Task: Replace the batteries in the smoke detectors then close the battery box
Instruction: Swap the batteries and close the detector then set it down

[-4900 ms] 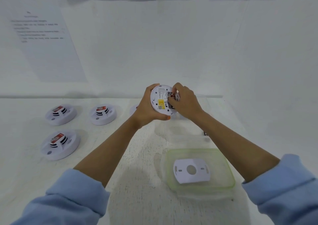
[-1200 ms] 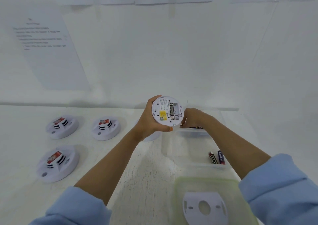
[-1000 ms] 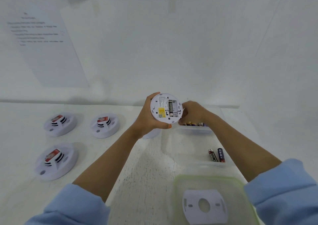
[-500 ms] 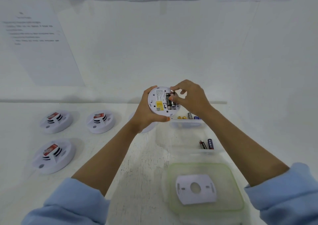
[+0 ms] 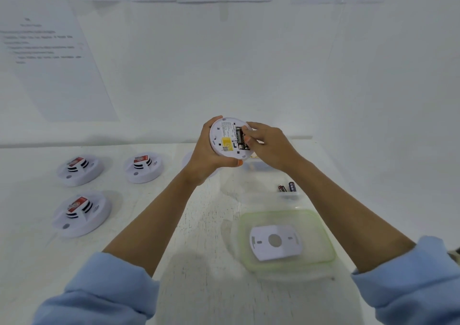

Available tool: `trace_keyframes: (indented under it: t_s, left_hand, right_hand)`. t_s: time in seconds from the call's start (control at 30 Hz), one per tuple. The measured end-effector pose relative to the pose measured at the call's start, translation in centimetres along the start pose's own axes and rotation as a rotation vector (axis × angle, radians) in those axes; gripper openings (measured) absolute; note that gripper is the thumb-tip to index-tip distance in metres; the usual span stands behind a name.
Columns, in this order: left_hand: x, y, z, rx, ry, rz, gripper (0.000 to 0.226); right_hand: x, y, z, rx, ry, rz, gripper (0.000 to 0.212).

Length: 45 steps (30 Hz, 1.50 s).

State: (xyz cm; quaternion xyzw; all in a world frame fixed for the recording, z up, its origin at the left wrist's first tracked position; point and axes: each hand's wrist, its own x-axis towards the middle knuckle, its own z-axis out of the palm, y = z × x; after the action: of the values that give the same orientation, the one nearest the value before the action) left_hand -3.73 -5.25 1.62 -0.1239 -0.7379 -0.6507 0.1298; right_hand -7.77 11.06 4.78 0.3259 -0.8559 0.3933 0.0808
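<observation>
Right hand (image 5: pixel 271 148) has come up from the box (image 5: pixel 290 195) to the detector (image 5: pixel 225 140), fingertips pinching a battery (image 5: pixel 239 138) in its bay. Left hand (image 5: pixel 206 155) grips detector rim, mid-air, centre. Lid (image 5: pixel 322 227) near right.

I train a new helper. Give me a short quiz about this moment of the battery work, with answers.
1. Which hand holds the upturned smoke detector while the other touches its battery? A) left B) right
2. True or false: the white plate lies on the green-rimmed lid.
3. How many detectors stand fully visible on the table?
Key: 1 A, the left hand; 2 true; 3 three.
</observation>
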Motion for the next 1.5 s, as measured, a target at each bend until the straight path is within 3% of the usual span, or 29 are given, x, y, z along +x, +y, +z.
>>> trace_keyframes:
  t_s: [0.23,0.33,0.43,0.53,0.67,1.03,1.23,1.33,1.4,1.5]
  left_hand:
    - [-4.1,0.4,0.5,0.026,-0.045,-0.048,0.108]
    - [-6.1,0.8,1.5,0.031,-0.053,-0.059,0.102]
    - [-8.0,1.3,2.3,0.048,-0.044,-0.086,0.103]
    - [-9.8,1.7,2.8,0.124,-0.032,-0.092,0.103]
    - [-11.6,2.3,3.0,0.159,-0.035,-0.108,0.105]
    - [-13.0,2.5,3.1,0.101,0.001,-0.121,0.101]
    - [-11.8,2.1,2.1,0.079,0.005,-0.083,0.101]
    - [-10.7,1.9,1.2,0.069,0.016,-0.08,0.099]
    - [-9.7,1.7,0.8,0.058,0.003,-0.076,0.102]
    - [-7.7,2.1,0.8,0.078,-0.056,-0.057,0.095]
  right_hand:
    - [-4.2,-0.3,-0.8,0.402,-0.131,0.187,0.048]
    - [-6.4,0.0,-1.5,0.461,-0.154,0.208,0.057]
    - [-8.9,0.8,-2.3,0.302,-0.128,0.239,0.04]
    - [-11.5,1.5,-2.6,0.127,-0.327,0.287,0.03]
    - [-13.8,1.4,-1.8,-0.116,-0.551,0.217,0.049]
    - [-13.0,0.4,-1.5,-0.407,-0.73,0.12,0.069]
    - [-12.3,-0.7,-2.6,-0.555,-0.652,0.019,0.058]
    - [-11.3,-1.0,-6.0,-0.341,-0.397,0.082,0.046]
    - [-9.9,-1.7,-7.0,-0.204,-0.242,0.056,0.052]
    - [-7.4,-3.3,-5.4,-0.182,-0.215,-0.047,0.064]
